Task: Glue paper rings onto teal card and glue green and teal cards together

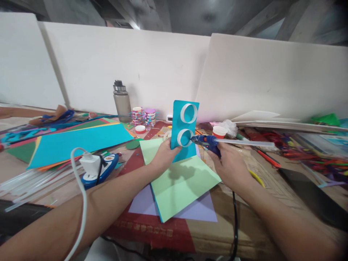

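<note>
My left hand grips a blue card by its left edge and holds it upright. Two white paper rings stand out from the card's face, an upper ring and a lower ring. In my right hand is a blue glue gun, with a long clear glue stick poking out of its back. The gun's nozzle is at the right side of the lower ring; whether it touches cannot be made out. Below the card lies a light green sheet over a purple sheet.
To the left are blue paper sheets, a power strip with a white plug, and clear glue sticks. A grey bottle stands at the back. Right lie a black tablet-like slab and a red cutter.
</note>
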The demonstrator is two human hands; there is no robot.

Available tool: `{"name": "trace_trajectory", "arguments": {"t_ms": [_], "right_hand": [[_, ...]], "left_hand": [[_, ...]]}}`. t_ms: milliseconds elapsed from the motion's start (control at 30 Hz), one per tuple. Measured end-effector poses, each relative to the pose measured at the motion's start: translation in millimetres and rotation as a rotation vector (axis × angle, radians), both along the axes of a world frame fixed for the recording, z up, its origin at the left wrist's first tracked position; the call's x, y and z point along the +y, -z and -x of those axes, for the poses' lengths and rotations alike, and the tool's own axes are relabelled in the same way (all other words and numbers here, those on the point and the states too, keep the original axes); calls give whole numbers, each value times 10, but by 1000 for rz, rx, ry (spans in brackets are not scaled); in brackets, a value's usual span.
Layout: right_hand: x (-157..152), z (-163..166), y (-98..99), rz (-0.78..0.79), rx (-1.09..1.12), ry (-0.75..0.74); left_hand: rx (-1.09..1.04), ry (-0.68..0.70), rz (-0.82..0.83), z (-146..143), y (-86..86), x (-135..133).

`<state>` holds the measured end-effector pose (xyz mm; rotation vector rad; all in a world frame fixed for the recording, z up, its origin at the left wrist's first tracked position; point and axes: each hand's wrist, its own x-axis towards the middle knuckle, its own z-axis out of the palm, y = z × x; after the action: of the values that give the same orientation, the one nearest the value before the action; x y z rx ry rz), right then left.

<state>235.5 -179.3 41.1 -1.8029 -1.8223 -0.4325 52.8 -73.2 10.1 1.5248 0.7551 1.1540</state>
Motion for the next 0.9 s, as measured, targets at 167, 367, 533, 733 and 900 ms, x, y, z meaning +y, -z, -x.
{"name": "trace_trajectory", "arguments": {"t_ms": [167,367,533,733,900], "right_hand": [[1,10,-6,-9,3,37],[-5,40,-2,-7,40,-7],[-30,74,-11,57,124,-115],[-34,19,-104,201,330,-265],[-6,-47,-121,272,376,-286]], "left_hand": [[-295,228,308,-35,-30,-54],[-269,376,375,-38,-21,-84],[-229,458,403,-24,-15,-92],[-273,395,405,21,-83,-66],[-280,341,385,30,-91,-24]]}}
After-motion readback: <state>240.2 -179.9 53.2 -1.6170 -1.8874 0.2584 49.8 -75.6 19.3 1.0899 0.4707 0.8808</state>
